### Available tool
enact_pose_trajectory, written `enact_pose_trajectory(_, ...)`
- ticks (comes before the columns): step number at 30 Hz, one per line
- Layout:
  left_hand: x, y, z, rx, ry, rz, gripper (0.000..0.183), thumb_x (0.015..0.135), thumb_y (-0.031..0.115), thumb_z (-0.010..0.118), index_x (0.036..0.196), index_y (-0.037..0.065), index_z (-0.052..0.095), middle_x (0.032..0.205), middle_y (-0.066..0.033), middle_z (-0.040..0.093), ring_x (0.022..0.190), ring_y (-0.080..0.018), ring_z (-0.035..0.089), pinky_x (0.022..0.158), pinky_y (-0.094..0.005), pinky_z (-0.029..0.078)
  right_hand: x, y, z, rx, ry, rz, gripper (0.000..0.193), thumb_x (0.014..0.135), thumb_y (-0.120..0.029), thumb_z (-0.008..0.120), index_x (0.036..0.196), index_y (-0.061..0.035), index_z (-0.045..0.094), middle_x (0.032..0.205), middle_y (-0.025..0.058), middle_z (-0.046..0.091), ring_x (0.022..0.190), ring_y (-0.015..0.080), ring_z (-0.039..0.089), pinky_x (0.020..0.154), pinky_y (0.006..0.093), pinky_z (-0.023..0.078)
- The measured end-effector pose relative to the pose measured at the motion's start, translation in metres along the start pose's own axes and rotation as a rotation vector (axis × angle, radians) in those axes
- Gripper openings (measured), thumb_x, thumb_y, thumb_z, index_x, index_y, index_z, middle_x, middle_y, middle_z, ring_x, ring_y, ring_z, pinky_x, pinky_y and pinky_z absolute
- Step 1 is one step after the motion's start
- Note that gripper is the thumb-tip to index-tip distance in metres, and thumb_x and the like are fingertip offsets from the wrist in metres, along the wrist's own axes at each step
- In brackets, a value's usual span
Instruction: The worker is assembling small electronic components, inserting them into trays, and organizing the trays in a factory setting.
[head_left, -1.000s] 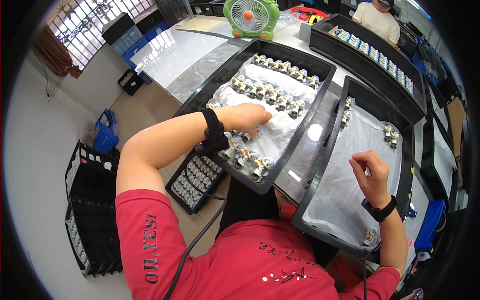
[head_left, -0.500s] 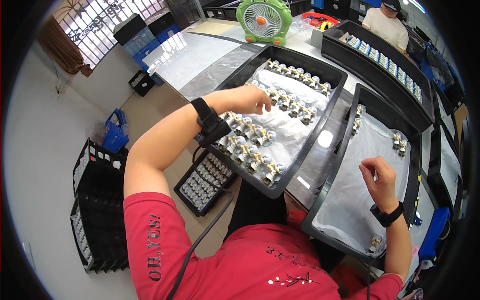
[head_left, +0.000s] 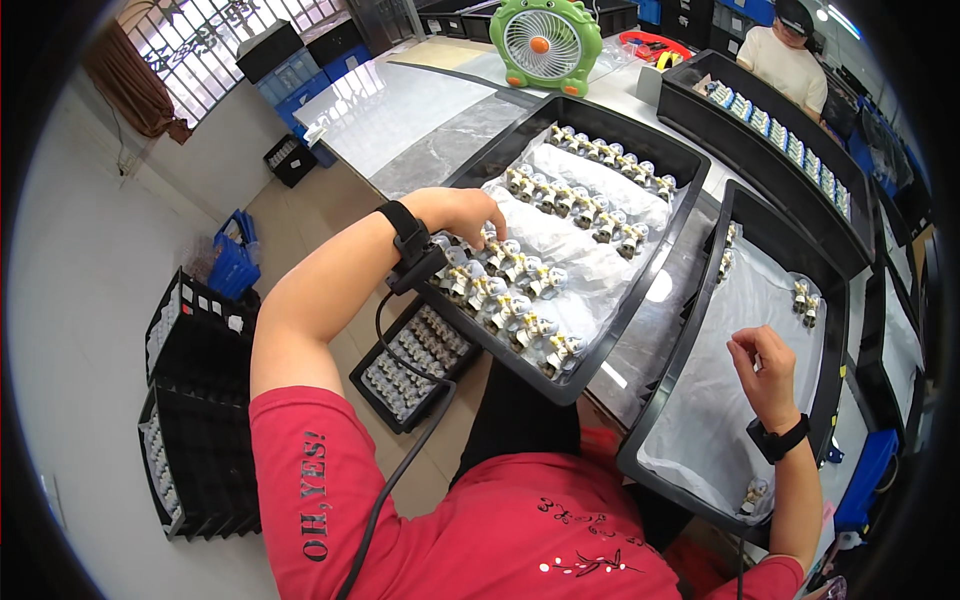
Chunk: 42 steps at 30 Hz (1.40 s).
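Note:
My left hand (head_left: pixel 466 214) reaches into the left black tray (head_left: pixel 662 262), its bent fingers pointing down among the near rows of small white, gold and pale blue figurines (head_left: pixel 522 328). Its fingertips meet the figurines, and whatever they hold is hidden. More figurines (head_left: pixel 585 208) stand in rows toward the tray's far side, on white sheeting. Over the right black tray (head_left: pixel 648 425), my right hand (head_left: pixel 768 372) hovers with fingers curled toward the thumb; nothing shows in them. That tray holds a few figurines (head_left: pixel 806 302) at its edges, on a white liner (head_left: pixel 700 400).
A green fan (head_left: pixel 545 48) stands beyond the left tray. At the far right, a long black bin (head_left: pixel 690 112) holds rows of small items; a person (head_left: pixel 785 65) is behind it. Another filled tray (head_left: pixel 415 365) sits on the floor, and black crates (head_left: pixel 205 440) are stacked at left.
My left hand has moved left and nearer, from above the far rows down onto the near figurines. My right hand stays over the right tray, almost unchanged. The whole view has shifted slightly.

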<state>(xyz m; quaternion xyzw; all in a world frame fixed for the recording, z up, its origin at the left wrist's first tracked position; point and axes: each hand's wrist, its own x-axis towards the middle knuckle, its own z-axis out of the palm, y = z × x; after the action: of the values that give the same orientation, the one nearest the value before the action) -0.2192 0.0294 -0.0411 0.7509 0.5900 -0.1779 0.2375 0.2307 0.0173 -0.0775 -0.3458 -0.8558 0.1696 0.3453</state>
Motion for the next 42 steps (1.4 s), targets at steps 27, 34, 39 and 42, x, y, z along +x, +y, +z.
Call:
enact_pose_trajectory(27,0.001,0.243,0.01,-1.106,-0.078,0.933,0.024,0.087,0.015,0.062,0.106,0.001,0.062,0.096,-0.0036,0.064,0.092,-0.0121,0.059,0.085,-0.0262,0.045,0.055,0.158,-0.061,-0.708,0.011,0.78,0.03,0.069,-0.02,0.069,0.095,-0.0063,0.064,0.093,0.0187,0.065,0.089,0.033,0.063,0.08,0.0404,0.05)
enact_pose_trajectory(34,0.027,0.24,0.021,-1.37,-0.175,0.718,0.023,0.088,0.017,0.061,0.106,0.003,0.061,0.093,-0.0037,0.063,0.089,-0.0102,0.058,0.083,-0.0248,0.045,0.044,0.181,-0.05,-0.696,-0.051,0.799,0.033,0.071,-0.018,0.062,0.101,-0.0042,0.06,0.097,0.0207,0.063,0.094,0.0359,0.061,0.082,0.0397,0.049)
enact_pose_trajectory(39,0.038,0.237,0.027,-1.445,-0.121,0.618,0.032,0.088,0.018,0.06,0.117,0.003,0.054,0.102,-0.0048,0.06,0.093,-0.0126,0.058,0.085,-0.0261,0.045,0.058,0.119,-0.051,-0.021,0.078,0.557,0.04,0.071,-0.016,0.073,0.107,-0.0051,0.058,0.073,0.0024,0.059,0.072,0.0106,0.061,0.064,0.0235,0.048)
enact_pose_trajectory(42,0.042,0.237,0.027,-1.672,-0.001,0.571,0.053,0.09,0.017,0.056,0.136,0.007,0.032,0.125,-0.0097,0.044,0.109,-0.0195,0.052,0.09,-0.0301,0.043,0.057,0.043,-0.049,0.448,0.014,0.432,0.04,0.078,-0.011,0.07,0.115,-0.0057,0.054,0.079,0.0009,0.056,0.072,0.0083,0.06,0.062,0.0202,0.047)
